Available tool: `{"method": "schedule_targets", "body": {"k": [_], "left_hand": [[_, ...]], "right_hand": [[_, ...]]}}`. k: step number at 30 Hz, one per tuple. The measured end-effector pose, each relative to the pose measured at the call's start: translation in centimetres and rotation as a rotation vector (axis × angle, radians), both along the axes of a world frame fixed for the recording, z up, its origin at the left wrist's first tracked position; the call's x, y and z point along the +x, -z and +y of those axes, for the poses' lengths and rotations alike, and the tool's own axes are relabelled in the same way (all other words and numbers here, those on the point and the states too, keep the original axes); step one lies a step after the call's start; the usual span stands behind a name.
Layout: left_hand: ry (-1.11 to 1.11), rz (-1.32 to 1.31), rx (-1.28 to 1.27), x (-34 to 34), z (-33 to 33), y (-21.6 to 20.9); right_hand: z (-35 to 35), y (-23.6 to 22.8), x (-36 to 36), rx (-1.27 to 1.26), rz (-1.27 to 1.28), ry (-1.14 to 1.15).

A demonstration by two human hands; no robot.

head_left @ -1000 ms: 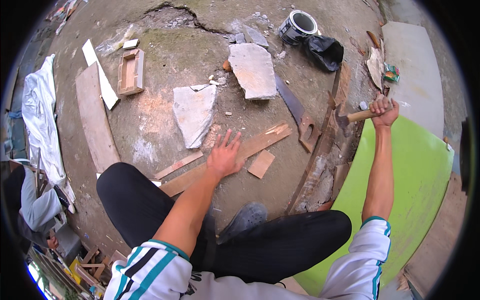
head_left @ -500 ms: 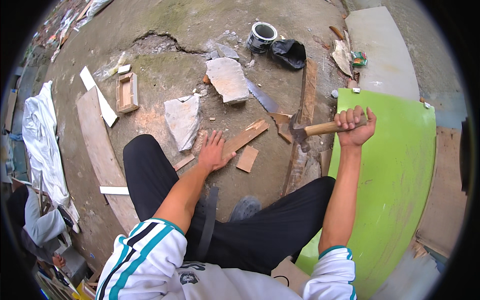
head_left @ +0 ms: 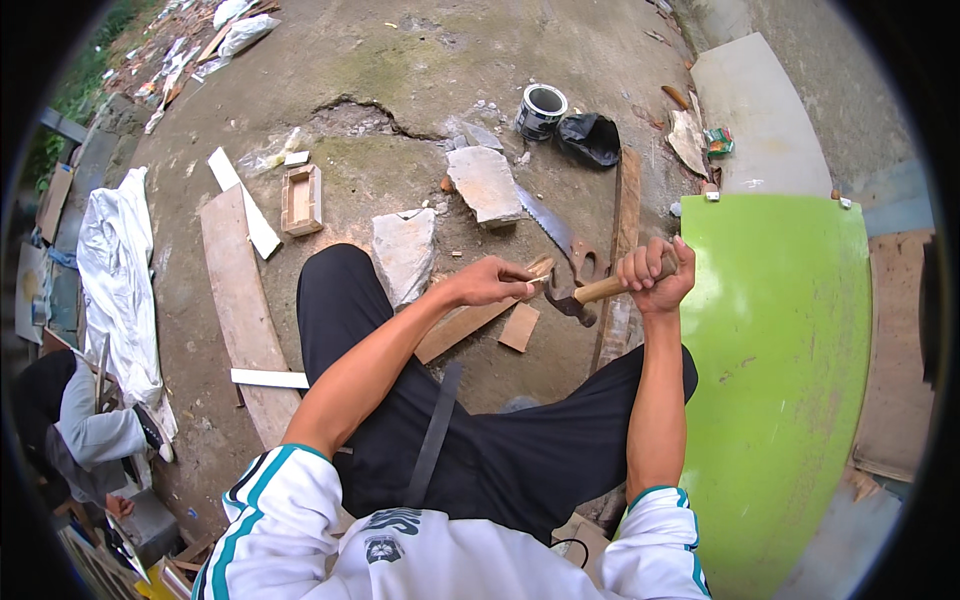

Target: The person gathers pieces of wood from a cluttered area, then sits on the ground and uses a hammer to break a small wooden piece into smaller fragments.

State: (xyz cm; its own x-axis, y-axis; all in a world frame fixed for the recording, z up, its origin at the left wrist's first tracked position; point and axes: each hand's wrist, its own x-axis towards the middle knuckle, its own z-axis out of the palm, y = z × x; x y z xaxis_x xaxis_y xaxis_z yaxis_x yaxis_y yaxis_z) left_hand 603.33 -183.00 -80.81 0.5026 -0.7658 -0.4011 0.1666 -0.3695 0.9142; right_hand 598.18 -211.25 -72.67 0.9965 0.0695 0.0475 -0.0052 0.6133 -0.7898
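My right hand [head_left: 655, 276] grips the wooden handle of a hammer [head_left: 570, 306], its head pointing left and low over the ground. Beside the hammer head, my left hand [head_left: 492, 281] has thumb and fingers pinched together; a small pale bit shows at the fingertips, too small to name. Under that hand a wooden board [head_left: 462, 332] lies slanted, its far end close to the fingertips. A small square wood piece [head_left: 519, 327] rests to the right of the board. Just beyond the hammer is a handsaw [head_left: 546, 218] with a brown handle.
Two flat stones [head_left: 404, 254] [head_left: 486, 184] lie ahead, with a small wooden box [head_left: 301, 200] to their left. Farther off stand a paint can [head_left: 541, 112] and a black bag-like container [head_left: 589, 140]. A long beam [head_left: 626, 205] and green panel [head_left: 775, 350] lie right. Another person [head_left: 95, 420] sits far left.
My left hand has lifted off the board and moved right to the hammer head, its spread fingers now pinched. The hammer in my right hand has come lower and slightly left. The view has shifted.
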Motion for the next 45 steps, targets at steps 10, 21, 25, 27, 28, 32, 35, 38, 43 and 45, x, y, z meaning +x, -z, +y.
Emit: {"method": "schedule_targets", "body": {"k": [10, 21, 25, 27, 28, 32, 35, 38, 43, 45], "left_hand": [[-0.241, 0.033, -0.01, -3.2, -1.7, 1.5], [-0.341, -0.457, 0.429, -6.5, -3.2, 5.2], [-0.395, -0.553, 0.307, -6.0, -2.0, 6.3], [-0.573, -0.411, 0.133, -5.1, -1.0, 6.7], [-0.733, -0.213, -0.009, -3.9, -0.6, 6.3], [-0.857, -0.073, -0.276, 0.4, 2.7, 3.9], [-0.48, -0.128, 0.223, -0.1, 4.1, 2.3], [0.376, -0.062, 0.63, -2.1, 5.1, 6.9], [-0.681, -0.44, 0.167, 6.6, 2.0, 1.4], [-0.88, -0.594, -0.033, 11.2, 1.0, -3.6]], "right_hand": [[3.9, -1.6, 0.5, -0.058, 0.304, 0.244], [9.5, 1.3, 1.3, -0.428, 0.478, 0.343], [9.7, 1.5, 2.0, -0.352, 0.468, 0.336], [9.6, 1.7, 2.4, -0.272, 0.486, 0.328], [9.5, 2.1, 2.5, -0.284, 0.509, 0.307], [9.6, 3.3, 0.8, -0.511, 0.523, 0.24], [8.7, 3.4, 0.5, -0.635, 0.501, 0.258], [8.7, 2.5, 1.6, -0.598, 0.487, 0.296], [6.3, 2.6, 2.1, -0.525, 0.468, 0.356], [5.2, 2.7, 2.1, -0.495, 0.469, 0.381]]}}
